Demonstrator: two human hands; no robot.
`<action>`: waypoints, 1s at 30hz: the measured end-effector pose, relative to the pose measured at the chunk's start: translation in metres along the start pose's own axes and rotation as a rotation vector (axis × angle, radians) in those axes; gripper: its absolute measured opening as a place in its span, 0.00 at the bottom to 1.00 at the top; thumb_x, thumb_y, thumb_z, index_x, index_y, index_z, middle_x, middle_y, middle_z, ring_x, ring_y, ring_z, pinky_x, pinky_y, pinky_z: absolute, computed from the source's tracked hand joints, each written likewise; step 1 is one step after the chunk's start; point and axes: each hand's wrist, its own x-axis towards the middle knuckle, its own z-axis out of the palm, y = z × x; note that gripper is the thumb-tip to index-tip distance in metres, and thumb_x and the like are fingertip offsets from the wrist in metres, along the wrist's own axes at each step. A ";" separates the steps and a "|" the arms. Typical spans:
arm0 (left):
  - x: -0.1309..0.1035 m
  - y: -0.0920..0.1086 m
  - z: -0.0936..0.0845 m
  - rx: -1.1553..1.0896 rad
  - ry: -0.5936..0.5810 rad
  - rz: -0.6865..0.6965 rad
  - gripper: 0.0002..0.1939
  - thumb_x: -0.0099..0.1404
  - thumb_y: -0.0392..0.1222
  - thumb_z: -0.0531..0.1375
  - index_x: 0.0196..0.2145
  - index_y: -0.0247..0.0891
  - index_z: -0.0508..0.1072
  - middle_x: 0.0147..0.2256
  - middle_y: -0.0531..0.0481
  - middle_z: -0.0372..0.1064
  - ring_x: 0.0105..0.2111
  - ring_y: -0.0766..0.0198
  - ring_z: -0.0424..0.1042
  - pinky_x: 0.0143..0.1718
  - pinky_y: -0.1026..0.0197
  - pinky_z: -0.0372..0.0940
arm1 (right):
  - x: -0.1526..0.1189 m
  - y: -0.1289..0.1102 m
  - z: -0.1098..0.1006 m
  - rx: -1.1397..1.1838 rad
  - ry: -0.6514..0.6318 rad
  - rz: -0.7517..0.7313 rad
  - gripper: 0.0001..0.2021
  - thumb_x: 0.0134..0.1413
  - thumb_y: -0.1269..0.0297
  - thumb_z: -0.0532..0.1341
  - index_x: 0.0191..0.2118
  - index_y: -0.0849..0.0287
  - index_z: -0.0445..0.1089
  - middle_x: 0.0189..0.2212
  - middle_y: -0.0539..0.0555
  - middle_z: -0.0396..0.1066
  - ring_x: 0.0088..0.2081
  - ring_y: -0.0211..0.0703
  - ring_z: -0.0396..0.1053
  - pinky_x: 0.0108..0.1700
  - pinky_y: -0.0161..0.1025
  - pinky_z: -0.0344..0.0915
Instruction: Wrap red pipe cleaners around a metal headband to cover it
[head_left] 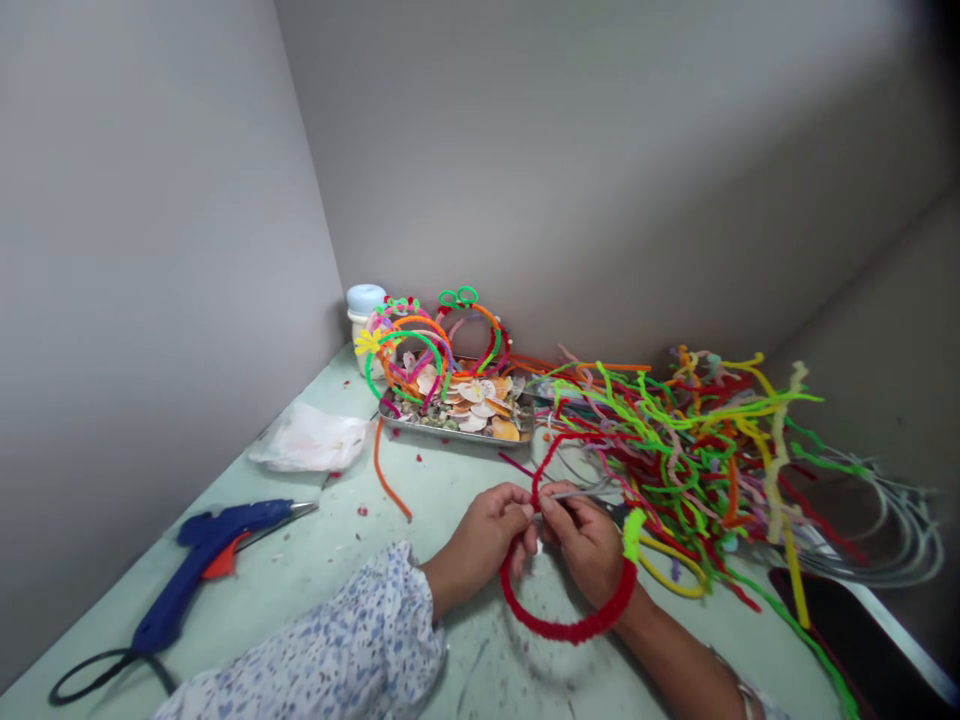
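Between my hands hangs a red pipe cleaner (574, 630) bent into a large loop, with a short yellow-green fuzzy piece (633, 535) wrapped on its right side. My left hand (499, 520) pinches the loop's left side between thumb and fingers. Close against it, my right hand (581, 535) is also closed on the red pipe cleaner at that spot. A thin grey strand runs by the right fingers; whether they hold it too I cannot tell. The lower part of the loop passes in front of my right wrist.
A blue glue gun (199, 570) lies at left, near a white plastic packet (311, 440). Behind are a metal tray (420, 430) of shells, several pipe-cleaner hoops (442, 345) and a lidded jar (366, 300). A tangled pipe-cleaner pile (690, 440) and a dark flat device (862, 640) occupy the right.
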 end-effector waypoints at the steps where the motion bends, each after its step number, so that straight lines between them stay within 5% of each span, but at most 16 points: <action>1: 0.000 0.000 0.000 -0.002 0.004 -0.002 0.11 0.60 0.47 0.56 0.35 0.36 0.63 0.19 0.57 0.64 0.10 0.73 0.58 0.13 0.69 0.52 | 0.000 0.000 0.000 -0.008 0.013 0.001 0.13 0.58 0.54 0.56 0.34 0.58 0.69 0.20 0.48 0.63 0.22 0.38 0.62 0.26 0.35 0.59; 30: 0.000 -0.001 0.000 -0.012 -0.012 -0.038 0.08 0.59 0.44 0.56 0.32 0.36 0.65 0.19 0.57 0.65 0.10 0.74 0.57 0.12 0.69 0.51 | 0.001 0.007 -0.004 0.062 -0.111 0.044 0.15 0.59 0.52 0.54 0.32 0.58 0.68 0.19 0.47 0.61 0.21 0.37 0.61 0.26 0.35 0.59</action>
